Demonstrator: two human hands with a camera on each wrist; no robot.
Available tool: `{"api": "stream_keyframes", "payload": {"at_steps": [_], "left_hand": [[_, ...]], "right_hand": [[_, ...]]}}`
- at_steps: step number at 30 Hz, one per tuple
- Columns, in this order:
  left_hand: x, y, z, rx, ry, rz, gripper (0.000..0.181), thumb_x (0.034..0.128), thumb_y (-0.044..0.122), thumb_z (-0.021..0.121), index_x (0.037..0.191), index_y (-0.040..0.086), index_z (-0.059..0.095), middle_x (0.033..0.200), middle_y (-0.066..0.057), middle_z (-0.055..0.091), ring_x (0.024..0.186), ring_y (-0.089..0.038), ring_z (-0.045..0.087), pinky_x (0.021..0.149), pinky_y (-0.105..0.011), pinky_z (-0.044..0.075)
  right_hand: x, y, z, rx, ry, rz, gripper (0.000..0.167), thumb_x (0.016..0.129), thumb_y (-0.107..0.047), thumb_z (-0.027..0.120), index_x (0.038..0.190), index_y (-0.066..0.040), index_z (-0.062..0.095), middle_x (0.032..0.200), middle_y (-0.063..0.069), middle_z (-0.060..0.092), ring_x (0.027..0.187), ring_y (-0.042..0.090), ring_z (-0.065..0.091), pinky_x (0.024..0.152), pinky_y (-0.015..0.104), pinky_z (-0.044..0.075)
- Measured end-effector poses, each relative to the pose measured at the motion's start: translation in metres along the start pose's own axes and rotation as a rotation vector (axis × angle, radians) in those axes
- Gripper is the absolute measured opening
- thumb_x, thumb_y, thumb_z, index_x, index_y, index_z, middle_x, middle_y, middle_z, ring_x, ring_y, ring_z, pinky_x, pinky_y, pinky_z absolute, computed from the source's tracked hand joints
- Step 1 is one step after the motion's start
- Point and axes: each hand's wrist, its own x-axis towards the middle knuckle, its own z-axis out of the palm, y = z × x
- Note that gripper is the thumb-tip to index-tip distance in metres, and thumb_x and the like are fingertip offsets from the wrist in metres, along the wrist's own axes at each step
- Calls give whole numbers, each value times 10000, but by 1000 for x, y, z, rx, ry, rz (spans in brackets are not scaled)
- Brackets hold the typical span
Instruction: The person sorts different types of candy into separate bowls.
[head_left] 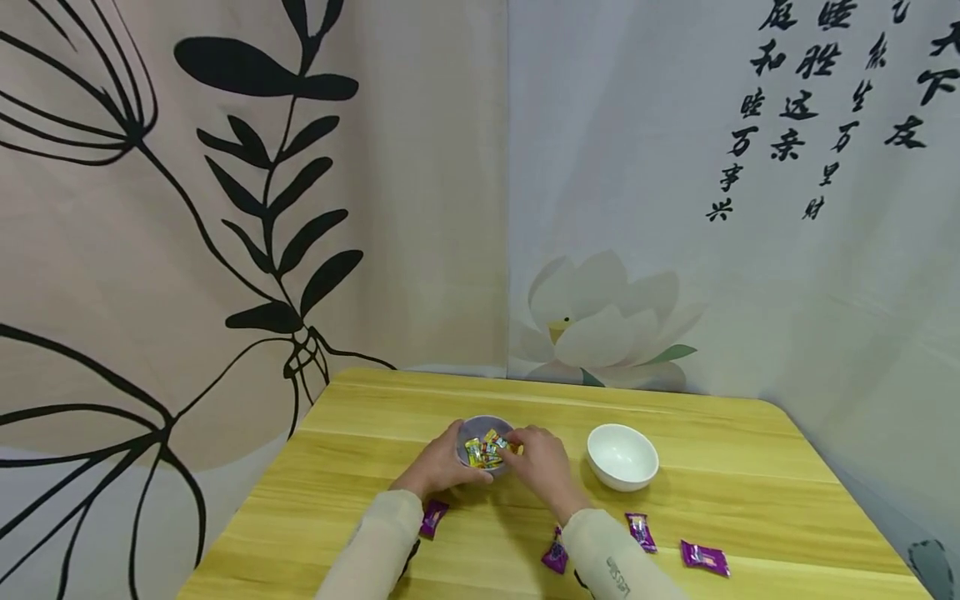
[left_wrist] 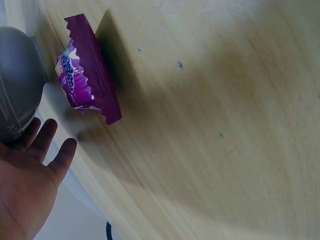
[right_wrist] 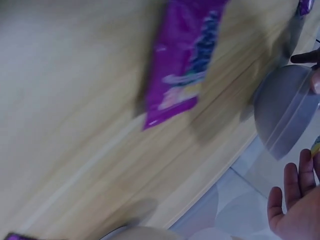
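Note:
My left hand [head_left: 448, 460] holds a small grey bowl [head_left: 468, 430] by its side, tilted towards me. Several yellow-wrapped candies [head_left: 474, 452] lie inside it. In the left wrist view, the bowl's outer wall [left_wrist: 20, 82] rests against the fingers. At the bowl's right rim my right hand [head_left: 546, 468] pinches a yellow-wrapped candy [right_wrist: 315, 147] between thumb and fingertips, most of it hidden. The other fingers of that hand spread out in the right wrist view. A purple-wrapped candy [left_wrist: 82, 72] lies on the table near the left wrist.
To the right stands a white bowl [head_left: 622, 458] on the wooden table [head_left: 757, 492]. More purple-wrapped candies lie in front: one [head_left: 556, 553] by the right sleeve, one [head_left: 641, 532] below the white bowl, another [head_left: 705, 557] farther right. A printed curtain [head_left: 435, 208] hangs behind.

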Motion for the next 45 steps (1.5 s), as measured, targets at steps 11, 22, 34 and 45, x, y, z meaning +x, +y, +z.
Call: {"api": "stream_keyframes", "payload": {"at_steps": [11, 22, 34, 45], "left_hand": [[1, -1, 2, 21, 0, -5, 954, 691, 443, 903, 1435, 130, 395, 1225, -71, 599, 1084, -258, 597, 930, -482, 483], [3, 1, 2, 49, 4, 12, 963, 696, 449, 899, 1431, 84, 394, 1270, -103, 571, 1105, -259, 575, 932, -480, 480], [-1, 1, 0, 73, 22, -22, 1028, 675, 418, 918, 1461, 50, 366, 1342, -151, 549, 1204, -353, 540, 1002, -564, 423], [1, -1, 3, 79, 29, -50, 1136, 657, 441, 923, 1518, 42, 300, 1396, -171, 515, 1266, -387, 497, 1037, -573, 392]], "right_hand": [[19, -15, 20, -81, -6, -1, 230, 879, -317, 760, 1003, -124, 774, 830, 11, 662, 765, 211, 608, 719, 454, 500], [22, -13, 9, -60, -22, -29, 349, 889, -298, 750, 1133, -49, 732, 1047, 148, 696, 954, 350, 644, 821, 547, 505], [19, 15, -31, -37, -35, 63, 397, 903, -331, 733, 1195, -63, 709, 1234, 161, 655, 1155, 383, 593, 969, 559, 453], [7, 54, -68, -39, -63, 116, 514, 891, -368, 737, 1276, -38, 655, 1310, 191, 601, 1223, 405, 537, 1006, 561, 423]]}}
